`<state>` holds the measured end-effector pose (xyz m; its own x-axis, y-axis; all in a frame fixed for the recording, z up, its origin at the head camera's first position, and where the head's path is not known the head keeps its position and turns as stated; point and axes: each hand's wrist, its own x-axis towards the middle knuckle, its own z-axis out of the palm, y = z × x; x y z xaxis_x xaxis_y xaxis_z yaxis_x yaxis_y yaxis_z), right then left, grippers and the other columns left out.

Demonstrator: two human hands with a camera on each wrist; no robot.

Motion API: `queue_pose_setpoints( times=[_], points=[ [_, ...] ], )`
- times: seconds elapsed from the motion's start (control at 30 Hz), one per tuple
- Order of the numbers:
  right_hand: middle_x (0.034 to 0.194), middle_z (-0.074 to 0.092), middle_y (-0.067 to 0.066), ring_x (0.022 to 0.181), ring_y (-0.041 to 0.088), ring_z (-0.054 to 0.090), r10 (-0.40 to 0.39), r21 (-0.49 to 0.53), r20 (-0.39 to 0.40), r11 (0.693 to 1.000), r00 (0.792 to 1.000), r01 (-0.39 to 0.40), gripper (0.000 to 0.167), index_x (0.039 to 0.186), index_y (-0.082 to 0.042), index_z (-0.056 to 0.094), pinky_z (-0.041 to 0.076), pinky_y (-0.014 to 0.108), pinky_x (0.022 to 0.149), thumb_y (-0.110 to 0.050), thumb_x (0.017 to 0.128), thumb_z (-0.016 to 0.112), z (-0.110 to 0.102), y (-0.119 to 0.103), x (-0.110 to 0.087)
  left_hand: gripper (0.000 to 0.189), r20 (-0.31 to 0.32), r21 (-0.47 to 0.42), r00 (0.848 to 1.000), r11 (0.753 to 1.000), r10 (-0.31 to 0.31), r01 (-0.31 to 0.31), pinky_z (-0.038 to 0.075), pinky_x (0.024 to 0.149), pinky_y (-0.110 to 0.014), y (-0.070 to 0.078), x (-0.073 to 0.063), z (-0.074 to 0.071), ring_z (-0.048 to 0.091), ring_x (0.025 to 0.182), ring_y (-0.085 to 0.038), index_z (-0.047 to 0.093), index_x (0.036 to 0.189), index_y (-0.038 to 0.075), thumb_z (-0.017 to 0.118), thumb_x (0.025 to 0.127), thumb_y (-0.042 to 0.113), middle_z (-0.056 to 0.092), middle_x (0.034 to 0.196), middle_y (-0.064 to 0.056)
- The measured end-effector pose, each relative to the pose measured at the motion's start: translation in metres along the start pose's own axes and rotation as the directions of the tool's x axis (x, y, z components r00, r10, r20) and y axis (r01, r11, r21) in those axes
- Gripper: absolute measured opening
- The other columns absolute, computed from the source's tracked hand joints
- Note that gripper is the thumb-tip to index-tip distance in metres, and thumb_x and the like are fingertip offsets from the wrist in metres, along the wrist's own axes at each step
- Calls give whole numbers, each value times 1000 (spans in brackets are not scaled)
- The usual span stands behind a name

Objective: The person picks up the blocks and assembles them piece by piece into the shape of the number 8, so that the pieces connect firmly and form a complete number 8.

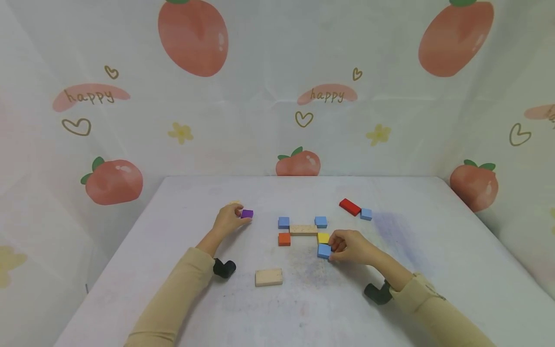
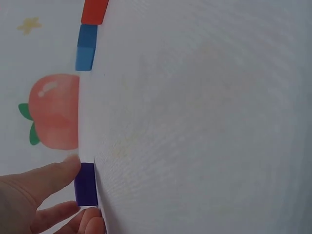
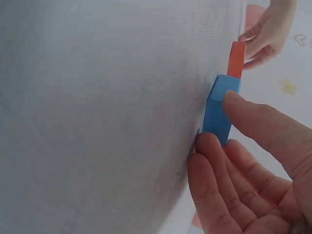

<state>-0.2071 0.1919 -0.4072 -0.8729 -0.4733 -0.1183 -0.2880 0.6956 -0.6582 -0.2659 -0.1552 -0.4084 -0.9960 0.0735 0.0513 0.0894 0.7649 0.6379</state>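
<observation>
On the left side of the table, my left hand pinches a purple block between thumb and fingers. The left wrist view shows the purple block with the thumb at one end and fingertips at the other. My right hand grips a blue block at its right side, just in front of a yellow block. In the right wrist view, the thumb lies on the blue block and fingertips are at its near end. Beside the yellow block runs a plain wooden block.
Two blue blocks, a left one and a right one, stand behind the wooden block's ends. An orange block is at its front left. Further off lie a red block and another blue block. A wooden block lies nearer.
</observation>
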Motion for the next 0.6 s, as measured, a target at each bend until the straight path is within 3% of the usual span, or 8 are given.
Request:
queue_pose_setpoints(
  times=[0.6],
  points=[
    [84,63,5,75,11,60,-16,11,3,1000,1000,16,27,94,-2,59,54,22,69,-13,75,77,-1,-2,-1,44,-29,109,1000,994,-3,6,50,80,-42,5,2,3,62,89,-32,61,111,-8,72,80,21,66,98,-22]
  ],
)
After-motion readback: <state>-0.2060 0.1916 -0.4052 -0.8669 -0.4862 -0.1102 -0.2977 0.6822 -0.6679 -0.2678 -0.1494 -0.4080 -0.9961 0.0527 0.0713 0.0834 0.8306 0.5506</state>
